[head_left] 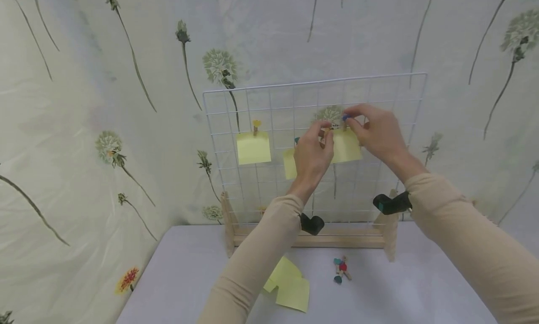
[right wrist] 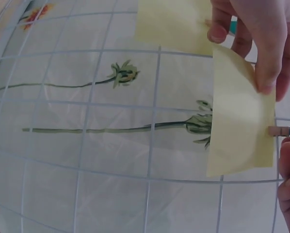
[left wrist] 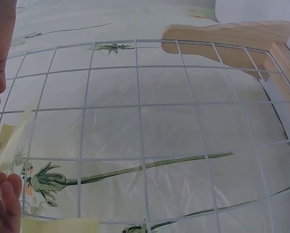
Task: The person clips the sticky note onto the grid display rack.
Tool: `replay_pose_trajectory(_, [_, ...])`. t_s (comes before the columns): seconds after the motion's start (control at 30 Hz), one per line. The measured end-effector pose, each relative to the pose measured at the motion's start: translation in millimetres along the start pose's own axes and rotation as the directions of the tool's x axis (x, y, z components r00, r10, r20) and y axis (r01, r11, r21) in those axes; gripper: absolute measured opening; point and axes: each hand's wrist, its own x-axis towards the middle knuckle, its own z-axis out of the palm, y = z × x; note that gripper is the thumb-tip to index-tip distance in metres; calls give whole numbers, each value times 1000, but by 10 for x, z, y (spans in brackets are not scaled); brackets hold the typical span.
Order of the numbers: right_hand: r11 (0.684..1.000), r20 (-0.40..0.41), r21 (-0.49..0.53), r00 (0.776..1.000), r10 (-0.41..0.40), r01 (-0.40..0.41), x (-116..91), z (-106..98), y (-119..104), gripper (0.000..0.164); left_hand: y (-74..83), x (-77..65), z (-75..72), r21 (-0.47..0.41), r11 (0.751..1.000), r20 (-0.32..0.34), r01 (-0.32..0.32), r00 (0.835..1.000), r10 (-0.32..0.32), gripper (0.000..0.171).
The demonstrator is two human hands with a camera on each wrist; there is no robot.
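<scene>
A yellow sticky note lies against the white wire grid, near its upper right. My left hand pinches this note by its upper left edge. At the note's top edge my right hand pinches a small wooden clothespin with a blue top. In the right wrist view the clothespin's tip meets the note's edge. Behind my left hand, a second note is partly hidden; a teal clip shows above it. Farther left, another note hangs from a clothespin with a yellow top.
The grid stands in a wooden base on a white-covered table. Loose yellow notes lie in front, beside a small heap of coloured clothespins. A flower-printed cloth hangs behind the grid.
</scene>
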Motion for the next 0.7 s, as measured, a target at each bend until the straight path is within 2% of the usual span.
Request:
replay_pose_trajectory(0.3, [998, -69, 2, 996, -55, 55, -24, -6, 11, 18, -39, -9, -17, 63, 996, 17, -58, 998, 58, 22])
replay_pose_trajectory(0.53, [999, -69, -4, 996, -49, 49, -48, 1, 25, 19, -61, -29, -27, 149, 984, 46, -94, 995, 88, 26])
replay_pose_trajectory(0.7, [1000, -67, 9, 998, -20, 21, -82, 13, 53, 21, -71, -49, -40, 178, 977, 59, -118, 992, 109, 28])
